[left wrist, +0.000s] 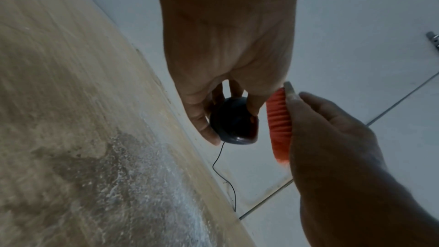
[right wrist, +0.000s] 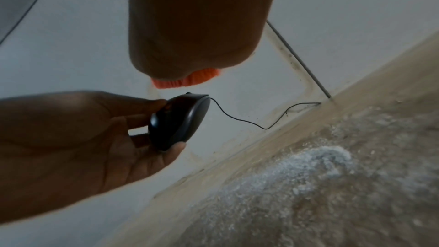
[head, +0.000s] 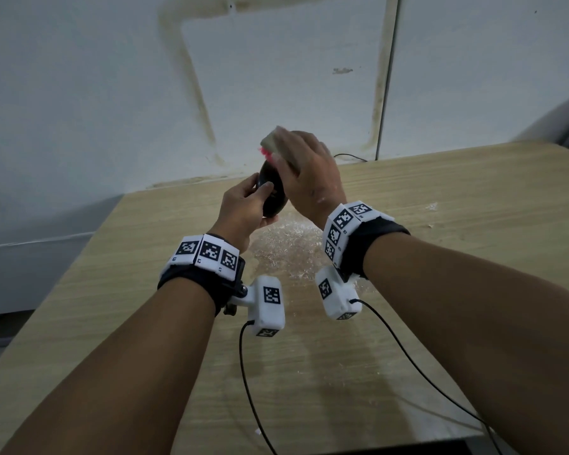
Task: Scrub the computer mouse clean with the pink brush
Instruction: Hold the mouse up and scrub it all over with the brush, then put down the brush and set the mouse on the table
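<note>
A black corded computer mouse is held in the air above the wooden table, gripped by my left hand with fingers and thumb round its sides. My right hand grips the pink brush, pale back up and pink bristles facing the mouse. In the wrist views a small gap shows between bristles and mouse. The mouse's thin cord trails down to the table's back edge.
White foam and a wet patch spread on the wooden table below the hands. A stained white wall stands right behind the table. Black cables hang from the wrist cameras over the near table.
</note>
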{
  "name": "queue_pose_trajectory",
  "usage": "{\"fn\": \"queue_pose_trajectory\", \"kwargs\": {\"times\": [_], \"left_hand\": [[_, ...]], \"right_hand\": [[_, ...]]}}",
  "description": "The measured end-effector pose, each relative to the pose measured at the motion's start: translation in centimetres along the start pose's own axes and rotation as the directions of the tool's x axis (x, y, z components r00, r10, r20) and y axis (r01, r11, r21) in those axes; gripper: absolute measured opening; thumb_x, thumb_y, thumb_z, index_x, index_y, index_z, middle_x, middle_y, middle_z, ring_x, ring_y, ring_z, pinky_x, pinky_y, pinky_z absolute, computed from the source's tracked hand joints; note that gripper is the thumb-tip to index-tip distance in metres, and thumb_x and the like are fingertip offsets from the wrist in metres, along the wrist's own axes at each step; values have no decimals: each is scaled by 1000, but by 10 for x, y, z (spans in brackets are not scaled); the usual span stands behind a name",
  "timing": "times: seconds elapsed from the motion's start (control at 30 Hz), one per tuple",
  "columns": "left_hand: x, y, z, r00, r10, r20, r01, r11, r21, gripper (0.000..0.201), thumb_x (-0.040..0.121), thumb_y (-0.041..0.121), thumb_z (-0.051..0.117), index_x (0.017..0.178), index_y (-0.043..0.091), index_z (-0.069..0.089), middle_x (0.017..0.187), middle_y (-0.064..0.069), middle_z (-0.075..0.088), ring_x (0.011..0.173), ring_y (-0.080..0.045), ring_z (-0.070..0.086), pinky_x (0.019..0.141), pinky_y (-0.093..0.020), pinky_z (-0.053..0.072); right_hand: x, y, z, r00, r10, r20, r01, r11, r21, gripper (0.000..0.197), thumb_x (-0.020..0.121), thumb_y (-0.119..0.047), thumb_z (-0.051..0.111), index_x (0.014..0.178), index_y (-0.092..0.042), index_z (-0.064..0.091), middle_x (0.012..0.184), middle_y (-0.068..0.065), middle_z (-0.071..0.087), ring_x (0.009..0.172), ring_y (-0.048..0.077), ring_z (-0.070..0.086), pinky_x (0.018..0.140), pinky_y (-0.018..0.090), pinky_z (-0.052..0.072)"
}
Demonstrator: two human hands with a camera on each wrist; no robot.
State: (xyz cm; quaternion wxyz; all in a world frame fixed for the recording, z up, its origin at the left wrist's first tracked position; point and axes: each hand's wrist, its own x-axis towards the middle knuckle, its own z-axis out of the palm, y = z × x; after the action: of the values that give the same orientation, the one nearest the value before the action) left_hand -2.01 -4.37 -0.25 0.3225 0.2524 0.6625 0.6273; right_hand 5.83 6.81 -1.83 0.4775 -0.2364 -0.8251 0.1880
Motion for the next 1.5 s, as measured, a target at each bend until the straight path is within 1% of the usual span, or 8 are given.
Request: {"fn": "queue_pose_trajectory", "kwargs": {"times": [0.17, 0.33, 0.5, 0.67, 0.77, 1.03, 1.23, 1.5], "left_hand": [[-1, 1, 3, 1000, 6, 13, -7, 999, 43, 29, 101, 22, 54, 128, 19, 64, 119, -7, 68, 107, -26, 66, 87, -42, 60], [-5, -5, 3, 998, 24, 58, -24, 1000, 7, 32, 101, 14, 53, 132, 18, 62, 122, -10, 65, 104, -27, 65, 85, -43, 56], [-5, 0, 2, 998, 9, 56, -4, 997, -81, 34, 101, 12, 51, 133, 17, 59, 125, -12, 60, 103, -23, 62, 81, -40, 55], [-2, 12, 3, 999, 15, 40, -12, 997, -70, 34, 102, 14, 50, 134, 19, 60, 125, -8, 62, 107, -22, 63, 84, -40, 58], [-4, 20, 3, 999, 21, 42, -18, 997, -71, 30, 102, 15, 50, 129, 22, 62, 127, -9, 63, 110, -24, 63, 83, -39, 59], [-10, 57, 1, 999, 37, 28, -32, 988, -153, 30, 101, 19, 53, 129, 24, 62, 127, -5, 60, 116, -26, 61, 86, -39, 55], [-11, 93, 1, 999, 32, -37, -37, 988, -150, 19, 98, 16, 59, 115, 23, 61, 114, -6, 63, 114, -28, 63, 79, -33, 56], [-14, 129, -6, 996, 5, -92, -21, 984, -174, 35, 95, 15, 62, 129, 8, 55, 120, -12, 58, 109, -30, 61, 64, -33, 54]], "right_hand": [[-11, 1, 6, 990, -137, 42, 138, 990, -13, 42, 98, -36, 51, 134, -20, 61, 128, 1, 62, 107, 26, 60, 88, 50, 51], [7, 4, 1, 981, 179, 71, -174, 983, -65, 38, 105, -42, 41, 136, -28, 57, 135, 1, 58, 119, 25, 55, 102, 48, 44], [21, 9, -4, 850, 524, 56, -524, 851, -22, 35, 105, -47, 33, 125, -34, 59, 128, 0, 54, 114, 26, 55, 98, 43, 46], [15, -5, -9, 978, 207, 14, -208, 971, 121, 41, 104, -47, 42, 136, -27, 58, 132, 4, 58, 117, 21, 58, 100, 43, 50], [14, -13, -15, 997, 76, 8, -76, 993, 93, 38, 103, -43, 48, 135, -25, 60, 130, 3, 61, 116, 22, 59, 99, 45, 50], [44, -23, -45, 916, 400, -23, -397, 899, -183, 32, 106, -43, 35, 122, -30, 60, 128, 4, 53, 114, 26, 51, 95, 46, 46], [65, -49, -70, 927, 372, 47, -351, 904, -246, 32, 106, -36, 37, 131, -24, 53, 133, 9, 49, 119, 29, 50, 96, 47, 46], [94, -83, -96, 929, 341, 146, -300, 922, -243, 30, 104, -31, 40, 125, -16, 56, 129, 14, 47, 116, 35, 50, 99, 52, 46]]}}
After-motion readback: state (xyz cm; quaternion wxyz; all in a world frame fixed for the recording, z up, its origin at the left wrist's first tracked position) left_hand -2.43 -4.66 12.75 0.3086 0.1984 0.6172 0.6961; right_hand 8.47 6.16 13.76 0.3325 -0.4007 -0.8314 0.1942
